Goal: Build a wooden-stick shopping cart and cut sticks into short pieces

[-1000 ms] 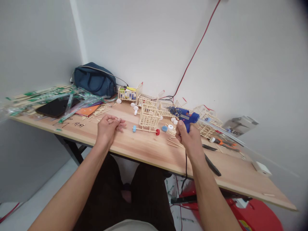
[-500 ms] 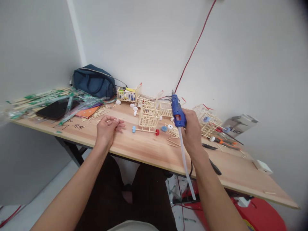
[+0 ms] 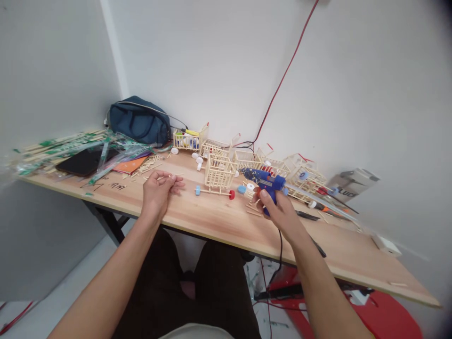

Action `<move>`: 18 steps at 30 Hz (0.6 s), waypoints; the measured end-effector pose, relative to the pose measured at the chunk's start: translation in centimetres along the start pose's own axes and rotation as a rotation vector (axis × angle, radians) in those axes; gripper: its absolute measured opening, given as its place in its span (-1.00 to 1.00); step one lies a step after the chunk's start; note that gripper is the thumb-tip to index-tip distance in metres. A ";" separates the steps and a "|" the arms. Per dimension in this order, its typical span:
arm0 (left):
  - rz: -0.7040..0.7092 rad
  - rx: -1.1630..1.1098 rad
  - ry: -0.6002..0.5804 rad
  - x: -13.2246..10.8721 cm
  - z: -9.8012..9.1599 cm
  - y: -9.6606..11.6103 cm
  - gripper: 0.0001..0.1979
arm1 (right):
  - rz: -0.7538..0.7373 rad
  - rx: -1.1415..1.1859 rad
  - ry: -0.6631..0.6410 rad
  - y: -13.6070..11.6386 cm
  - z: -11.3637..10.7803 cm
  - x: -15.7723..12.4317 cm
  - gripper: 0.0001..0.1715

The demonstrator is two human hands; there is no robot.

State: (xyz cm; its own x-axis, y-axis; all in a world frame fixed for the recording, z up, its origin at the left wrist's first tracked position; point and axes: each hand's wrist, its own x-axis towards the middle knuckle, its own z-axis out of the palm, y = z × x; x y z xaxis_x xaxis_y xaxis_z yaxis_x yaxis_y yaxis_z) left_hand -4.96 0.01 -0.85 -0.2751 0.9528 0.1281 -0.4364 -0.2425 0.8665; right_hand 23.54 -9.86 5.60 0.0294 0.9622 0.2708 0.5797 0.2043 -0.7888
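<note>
Two bare hands work over a wooden table (image 3: 219, 219) that crosses the middle of the frame. The left hand (image 3: 155, 193), left of centre, rests near the table's front edge; its thumb and forefinger are pinched around a short thin stick (image 3: 180, 174), while the other fingers are loosely curled. The right hand (image 3: 280, 209), right of centre, grips a blue glue gun (image 3: 265, 181) by the handle, fingers wrapped around it. The gun's nozzle points left, and a long clear glue stick (image 3: 318, 200) slants from its back towards the right of the frame. A black cord (image 3: 281, 247) hangs below it.

Between the hands, at the centre, stands a small wooden cart (image 3: 218, 173) made of sticks. Just in front of it is a rod (image 3: 214, 191) with a light blue wheel (image 3: 197, 190) at its left end and a red wheel (image 3: 232, 194) at its right; whether rod and cart touch is unclear.

A dark blue bag (image 3: 139, 123) sits at the upper left, above a black tablet (image 3: 83, 162) and an orange sheet (image 3: 129, 165).
</note>
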 end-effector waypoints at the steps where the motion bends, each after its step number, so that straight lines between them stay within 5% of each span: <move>1: -0.002 -0.002 0.002 0.0 0.0 0.0 -0.63 | 0.011 -0.044 -0.001 0.2 -0.3 -0.3 -0.44; 5: -0.007 -0.008 0.004 -0.1 0.1 0.2 -0.62 | 0.021 -0.392 0.170 0.2 -2.4 -1.2 -0.48; 12: 0.030 -0.013 0.014 -0.2 0.0 0.1 -0.65 | -0.169 -0.844 0.898 -0.9 -8.1 -0.9 -0.45; 15: 0.054 -0.018 0.040 -0.2 0.1 0.2 -0.66 | -0.104 -0.913 0.993 -0.5 -10.9 -0.6 -0.41; 18: 0.084 -0.022 0.067 -0.3 0.1 0.3 -0.66 | 0.190 -1.022 0.948 0.9 -12.9 -1.1 -0.39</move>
State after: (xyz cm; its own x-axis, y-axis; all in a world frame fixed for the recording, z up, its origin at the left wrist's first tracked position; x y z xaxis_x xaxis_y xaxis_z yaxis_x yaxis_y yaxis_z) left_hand -4.91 -0.32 -0.59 -0.3680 0.9147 0.1669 -0.4276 -0.3259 0.8431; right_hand 34.51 -13.10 11.73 0.4658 0.3907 0.7940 0.8204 -0.5270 -0.2219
